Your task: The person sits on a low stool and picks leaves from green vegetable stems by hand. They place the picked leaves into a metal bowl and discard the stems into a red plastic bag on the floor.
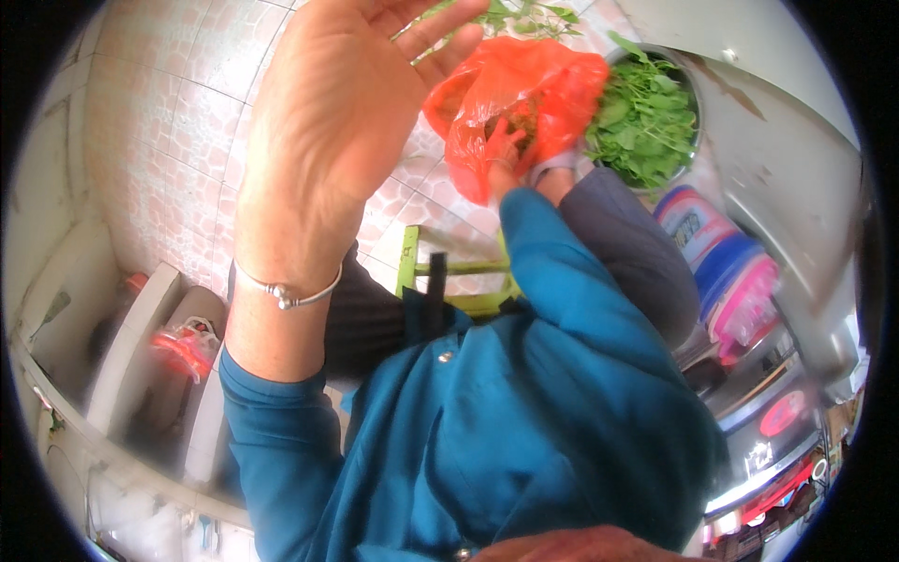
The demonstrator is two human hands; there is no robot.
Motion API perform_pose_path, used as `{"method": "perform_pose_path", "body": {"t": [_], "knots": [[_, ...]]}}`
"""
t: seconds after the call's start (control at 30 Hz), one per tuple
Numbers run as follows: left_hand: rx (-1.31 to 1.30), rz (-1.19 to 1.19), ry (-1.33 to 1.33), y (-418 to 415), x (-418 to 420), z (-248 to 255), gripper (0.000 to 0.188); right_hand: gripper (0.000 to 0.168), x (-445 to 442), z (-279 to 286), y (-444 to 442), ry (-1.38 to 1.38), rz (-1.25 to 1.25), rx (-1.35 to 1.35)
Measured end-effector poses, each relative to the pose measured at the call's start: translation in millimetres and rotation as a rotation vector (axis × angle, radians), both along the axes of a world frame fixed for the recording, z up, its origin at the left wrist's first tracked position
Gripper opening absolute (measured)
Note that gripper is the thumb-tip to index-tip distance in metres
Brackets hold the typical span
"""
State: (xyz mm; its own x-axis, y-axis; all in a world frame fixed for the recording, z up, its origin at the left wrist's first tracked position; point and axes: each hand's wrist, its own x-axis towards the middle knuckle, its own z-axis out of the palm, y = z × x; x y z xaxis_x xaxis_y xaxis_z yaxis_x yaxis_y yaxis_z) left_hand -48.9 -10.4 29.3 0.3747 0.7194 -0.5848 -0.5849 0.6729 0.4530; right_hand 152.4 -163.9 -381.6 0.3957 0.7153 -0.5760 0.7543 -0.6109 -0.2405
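Close to the camera, my left hand (337,105) is raised with its palm showing and its fingers stretched to the upper right. Nothing is seen in it; the fingertips run to the top edge. A silver bangle (288,298) circles that wrist. My right hand (504,144) reaches into a red plastic bag (523,74) on the floor. Its fingers rest on brownish contents (523,119), too blurred to name, and any grip is unclear. Right of the bag stands a metal basin (695,116) heaped with green leafy vegetables (642,116). Loose green stems (534,20) lie beyond the bag.
A low yellow-green stool (407,260) stands between my legs on the pink tiled floor (225,63). Stacked blue and pink plastic containers (723,256) are at my right, beside a pale cabinet (786,161). Another red plastic bag (186,348) lies near low ledges on the left.
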Motion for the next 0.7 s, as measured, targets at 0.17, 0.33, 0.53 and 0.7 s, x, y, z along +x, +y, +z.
{"method": "perform_pose_path", "body": {"t": [0.17,0.33,0.53,0.7], "knots": [[-0.002,-0.021,-0.016,0.7,5.1,1.5,0.024,0.052,2.5,-3.9,-8.4,0.023,-0.04,0.034],[-0.01,0.062,0.076,-3.0,8.5,4.1,0.023,0.052,2.8,0.2,-9.6,0.091,-0.003,0.106],[-0.016,0.045,0.097,-1.4,9.0,3.6,0.022,0.053,19.9,-16.4,-6.6,0.097,-0.01,0.144],[0.026,0.024,-0.031,-3.5,-3.2,1.7,0.022,0.053,28.7,-25.2,0.5,0.207,0.012,0.151]]}}
